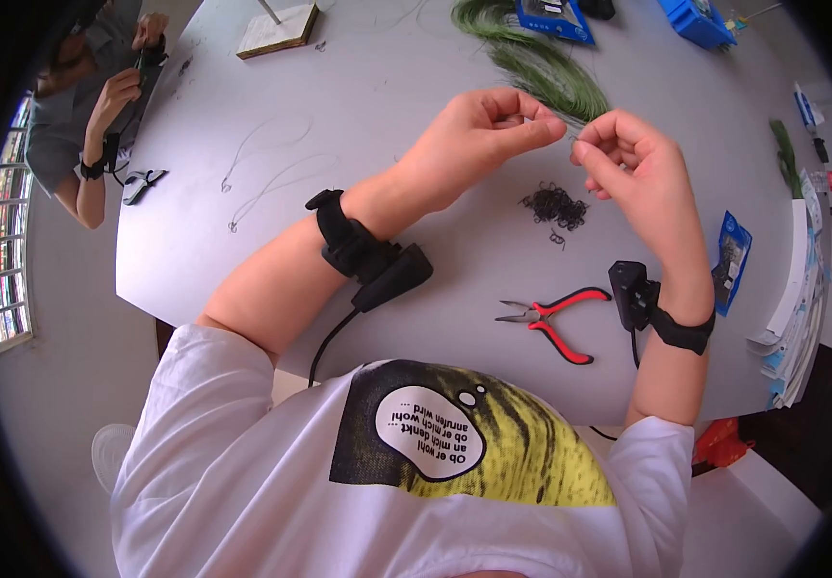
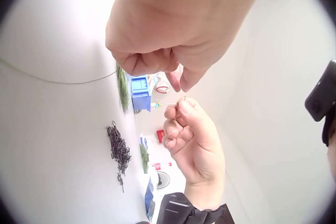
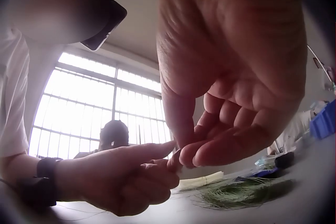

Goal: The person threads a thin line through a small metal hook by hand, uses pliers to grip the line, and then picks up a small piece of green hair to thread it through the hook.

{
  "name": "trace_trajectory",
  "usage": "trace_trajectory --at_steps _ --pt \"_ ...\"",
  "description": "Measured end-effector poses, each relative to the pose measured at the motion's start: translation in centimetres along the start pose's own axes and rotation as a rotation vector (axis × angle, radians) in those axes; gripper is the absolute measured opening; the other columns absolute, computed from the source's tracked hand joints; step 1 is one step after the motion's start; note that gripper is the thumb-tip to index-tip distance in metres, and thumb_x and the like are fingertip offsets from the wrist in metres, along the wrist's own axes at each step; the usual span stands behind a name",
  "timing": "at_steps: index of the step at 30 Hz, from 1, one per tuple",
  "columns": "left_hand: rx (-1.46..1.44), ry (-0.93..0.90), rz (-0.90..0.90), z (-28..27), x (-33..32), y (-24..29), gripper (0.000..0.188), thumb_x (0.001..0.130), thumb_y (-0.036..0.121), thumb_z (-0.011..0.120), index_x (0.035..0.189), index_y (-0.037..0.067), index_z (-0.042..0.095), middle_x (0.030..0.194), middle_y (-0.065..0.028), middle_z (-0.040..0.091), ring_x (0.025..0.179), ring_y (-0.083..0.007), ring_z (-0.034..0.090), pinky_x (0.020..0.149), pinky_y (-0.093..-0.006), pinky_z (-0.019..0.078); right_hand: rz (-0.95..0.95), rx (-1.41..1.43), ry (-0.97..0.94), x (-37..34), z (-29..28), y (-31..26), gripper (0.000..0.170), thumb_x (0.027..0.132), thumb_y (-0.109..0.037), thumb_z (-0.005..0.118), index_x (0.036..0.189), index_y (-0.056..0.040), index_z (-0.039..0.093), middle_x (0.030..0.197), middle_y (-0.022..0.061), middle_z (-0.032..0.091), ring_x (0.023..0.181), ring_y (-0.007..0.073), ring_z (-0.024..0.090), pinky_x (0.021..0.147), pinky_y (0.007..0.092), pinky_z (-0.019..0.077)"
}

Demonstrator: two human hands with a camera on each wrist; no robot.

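My left hand [image 1: 493, 135] pinches a thin line between thumb and forefinger, above the table. Facing it, close by, my right hand [image 1: 642, 164] pinches a tiny piece at its fingertips, a small curved bit [image 2: 183, 98] showing in the left wrist view; I cannot tell its kind. Below the hands a pile of small dark hook-like pieces [image 1: 553, 204] lies on the table [image 1: 387, 308]. Red-and-black pliers [image 1: 570, 347] rest nearer my body, jaws pointing left. Beyond my hands spreads a bundle of green strands [image 1: 560, 82].
Two thin looped lines [image 1: 276, 178] with small ends lie at the left. A wooden block with a rod [image 1: 276, 34] stands at the back. Blue packets [image 1: 730, 260], a blue bin [image 1: 695, 21] and stacked papers [image 1: 792, 299] are to the right. Another person [image 1: 98, 106] sits at the far left.
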State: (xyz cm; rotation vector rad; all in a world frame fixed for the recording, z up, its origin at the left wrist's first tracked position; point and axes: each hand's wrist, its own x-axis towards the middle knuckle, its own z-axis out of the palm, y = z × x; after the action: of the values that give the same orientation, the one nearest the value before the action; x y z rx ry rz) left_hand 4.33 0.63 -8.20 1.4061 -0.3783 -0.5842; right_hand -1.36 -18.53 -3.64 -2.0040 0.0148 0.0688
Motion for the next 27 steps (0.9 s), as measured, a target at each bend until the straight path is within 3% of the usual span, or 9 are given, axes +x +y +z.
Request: trace_trajectory --at_steps 7,10,15,19,27 --pt "0.075 -0.051 0.077 0.2 0.2 -0.6 0.021 0.094 0.023 0.068 0.101 0.004 0.066 0.089 0.0053 0.062 0.072 0.0028 0.047 0.057 -0.0159 0.0341 -0.121 -0.209 0.034 -0.3 0.4 -0.2 0.011 0.084 -0.008 0.068 0.087 0.0017 0.064 0.072 0.0049 0.068 0.060 0.0099 0.061 0.059 0.0249 0.0491" --pt "0.082 -0.024 0.093 0.5 0.1 0.0 0.022 0.095 0.025 0.068 0.100 0.004 0.066 0.085 0.0061 0.060 0.068 0.0016 0.044 0.056 -0.0163 0.0324 -0.125 -0.085 0.081 -0.1 0.5 0.0 0.015 0.084 -0.012 0.070 0.088 0.0015 0.064 0.073 0.0052 0.068 0.059 0.0105 0.061 0.058 0.0250 0.0491" --pt "-0.039 0.043 -0.056 0.7 -0.5 1.1 0.022 0.096 0.028 0.065 0.098 0.007 0.064 0.079 0.0077 0.054 0.061 -0.0006 0.034 0.053 -0.0178 0.0274 -0.117 -0.063 0.063 -0.5 0.5 -0.5 0.017 0.086 -0.014 0.071 0.090 0.0014 0.064 0.075 0.0058 0.069 0.059 0.0103 0.061 0.058 0.0251 0.0494" --pt "-0.070 0.020 -0.049 0.8 -0.6 1.2 0.020 0.096 0.028 0.065 0.098 0.008 0.063 0.080 0.0082 0.054 0.060 -0.0003 0.033 0.052 -0.0182 0.0260 -0.047 0.075 0.054 -0.4 0.7 -0.3 0.013 0.088 -0.011 0.069 0.090 0.0009 0.065 0.075 0.0030 0.067 0.059 0.0090 0.060 0.057 0.0235 0.0493" --pt "-0.098 0.055 -0.003 0.9 -0.5 1.3 0.016 0.097 0.023 0.065 0.099 0.008 0.063 0.079 0.0092 0.053 0.059 0.0003 0.031 0.051 -0.0185 0.0234 -0.122 0.024 0.156 -0.7 -1.2 -1.5 0.009 0.088 -0.008 0.069 0.085 -0.0001 0.066 0.077 0.0012 0.066 0.064 0.0073 0.057 0.056 0.0219 0.0465"
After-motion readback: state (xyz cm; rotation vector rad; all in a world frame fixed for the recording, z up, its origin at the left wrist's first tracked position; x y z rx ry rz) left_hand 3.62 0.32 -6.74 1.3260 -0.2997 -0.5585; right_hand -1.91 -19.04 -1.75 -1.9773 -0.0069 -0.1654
